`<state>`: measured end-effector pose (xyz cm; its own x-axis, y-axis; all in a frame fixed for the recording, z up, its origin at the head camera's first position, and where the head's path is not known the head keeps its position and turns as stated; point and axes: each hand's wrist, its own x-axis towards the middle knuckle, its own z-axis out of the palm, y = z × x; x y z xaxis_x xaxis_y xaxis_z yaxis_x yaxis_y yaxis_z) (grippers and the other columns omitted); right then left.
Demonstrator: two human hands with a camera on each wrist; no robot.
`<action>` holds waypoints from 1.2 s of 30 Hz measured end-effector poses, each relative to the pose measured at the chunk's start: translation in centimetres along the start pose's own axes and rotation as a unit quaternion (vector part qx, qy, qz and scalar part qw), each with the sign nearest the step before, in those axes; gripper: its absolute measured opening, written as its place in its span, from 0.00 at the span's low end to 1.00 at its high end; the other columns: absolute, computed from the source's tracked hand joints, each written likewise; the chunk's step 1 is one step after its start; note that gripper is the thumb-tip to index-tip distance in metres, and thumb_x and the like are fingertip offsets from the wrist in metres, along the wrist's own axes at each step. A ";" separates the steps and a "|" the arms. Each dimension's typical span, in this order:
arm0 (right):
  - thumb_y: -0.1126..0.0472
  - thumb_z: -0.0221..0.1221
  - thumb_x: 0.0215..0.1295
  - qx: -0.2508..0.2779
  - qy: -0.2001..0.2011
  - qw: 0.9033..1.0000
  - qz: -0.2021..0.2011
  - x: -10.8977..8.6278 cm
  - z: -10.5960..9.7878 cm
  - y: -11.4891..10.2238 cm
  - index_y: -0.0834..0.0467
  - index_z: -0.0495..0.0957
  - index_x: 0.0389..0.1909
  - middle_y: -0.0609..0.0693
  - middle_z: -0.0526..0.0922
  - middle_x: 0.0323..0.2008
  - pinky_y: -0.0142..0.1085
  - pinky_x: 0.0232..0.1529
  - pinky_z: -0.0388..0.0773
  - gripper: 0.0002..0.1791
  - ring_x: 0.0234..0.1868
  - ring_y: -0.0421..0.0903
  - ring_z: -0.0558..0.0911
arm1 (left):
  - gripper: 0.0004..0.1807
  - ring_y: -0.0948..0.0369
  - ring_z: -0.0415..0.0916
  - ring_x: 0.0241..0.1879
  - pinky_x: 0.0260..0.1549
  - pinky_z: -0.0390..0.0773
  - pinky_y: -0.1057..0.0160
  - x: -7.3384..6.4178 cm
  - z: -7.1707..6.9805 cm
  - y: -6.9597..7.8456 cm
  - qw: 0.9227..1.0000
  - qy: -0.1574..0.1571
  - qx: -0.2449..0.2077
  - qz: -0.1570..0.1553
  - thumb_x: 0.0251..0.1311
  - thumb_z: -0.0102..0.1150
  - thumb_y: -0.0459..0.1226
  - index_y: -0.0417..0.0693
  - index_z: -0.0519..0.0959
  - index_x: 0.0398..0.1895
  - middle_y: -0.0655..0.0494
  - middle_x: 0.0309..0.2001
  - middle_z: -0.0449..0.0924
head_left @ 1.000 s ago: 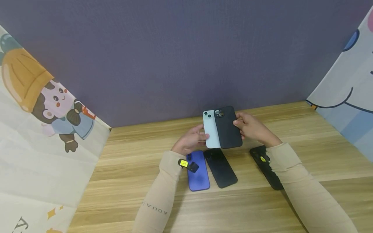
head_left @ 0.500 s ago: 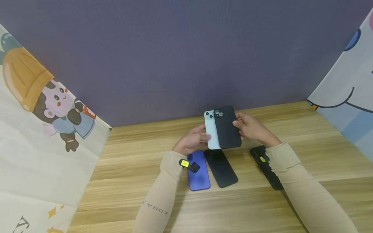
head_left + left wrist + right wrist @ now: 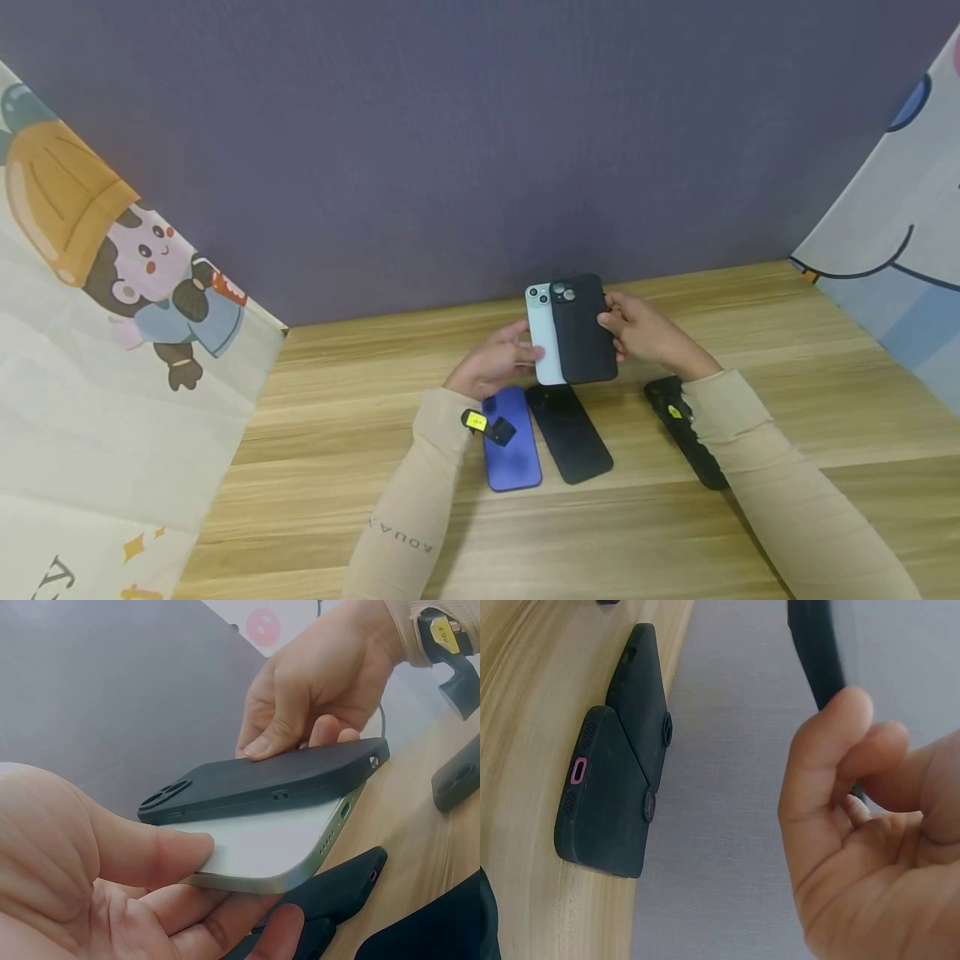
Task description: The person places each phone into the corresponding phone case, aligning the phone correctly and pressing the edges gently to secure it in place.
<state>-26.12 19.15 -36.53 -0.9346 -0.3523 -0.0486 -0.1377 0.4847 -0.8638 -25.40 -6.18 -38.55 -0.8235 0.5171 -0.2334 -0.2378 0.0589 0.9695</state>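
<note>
In the head view my left hand (image 3: pixel 491 360) grips the lower left side of a pale mint phone (image 3: pixel 542 342), its thumb on the back. Opposite, my right hand (image 3: pixel 651 333) pinches a black phone case (image 3: pixel 587 337) by its right edge. The case overlaps much of the phone's back, leaving a mint strip with two lenses uncovered. The left wrist view shows the case (image 3: pixel 262 776) lying slanted against the phone (image 3: pixel 255 851), whose near long edge sticks out. In the right wrist view only a dark edge of the case (image 3: pixel 817 652) appears above my curled fingers.
Below the hands, a purple phone (image 3: pixel 513 467) and a black phone-shaped piece (image 3: pixel 573 442) lie on the wooden table (image 3: pixel 330 500). A black case-like piece (image 3: pixel 678 425) lies partly under my right sleeve. Two overlapping black cased pieces (image 3: pixel 607 795) appear in the right wrist view.
The black case has shifted slightly left with my right hand, and the mint phone slightly right. The visible mint strip is narrower than a second ago. Both grips are kept.
</note>
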 end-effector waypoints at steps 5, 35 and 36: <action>0.68 0.45 0.81 0.007 -0.001 1.000 -0.006 0.1 0.2 0.2 0.72 0.63 0.58 0.51 0.71 0.19 0.44 0.28 0.83 0.13 0.18 0.45 0.75 | 0.31 0.62 0.82 0.44 0.61 0.75 0.49 0.0 0.0 0.0 1.000 0.002 -0.009 -0.002 0.72 0.49 0.26 0.47 0.61 0.77 0.37 0.54 0.83; 0.66 0.45 0.81 0.017 -0.023 0.999 -0.016 -0.2 0.4 0.0 0.70 0.63 0.58 0.53 0.70 0.23 0.41 0.27 0.81 0.13 0.19 0.45 0.74 | 0.34 0.61 0.82 0.44 0.59 0.76 0.52 0.0 0.3 -0.1 1.000 -0.014 -0.001 0.006 0.73 0.48 0.26 0.47 0.57 0.80 0.34 0.57 0.81; 0.66 0.45 0.81 0.018 -0.025 0.999 -0.016 -0.1 0.4 0.0 0.70 0.63 0.58 0.53 0.70 0.23 0.41 0.27 0.81 0.13 0.19 0.45 0.74 | 0.34 0.61 0.82 0.44 0.58 0.77 0.52 0.0 0.3 -0.1 1.000 -0.018 -0.001 0.006 0.73 0.48 0.26 0.48 0.56 0.80 0.33 0.59 0.80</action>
<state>-25.89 18.89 -36.71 -0.9124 -0.4069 -0.0441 -0.1554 0.4442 -0.8823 -25.23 -5.93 -38.60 -0.8076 0.5476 -0.2189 -0.2290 0.0508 0.9721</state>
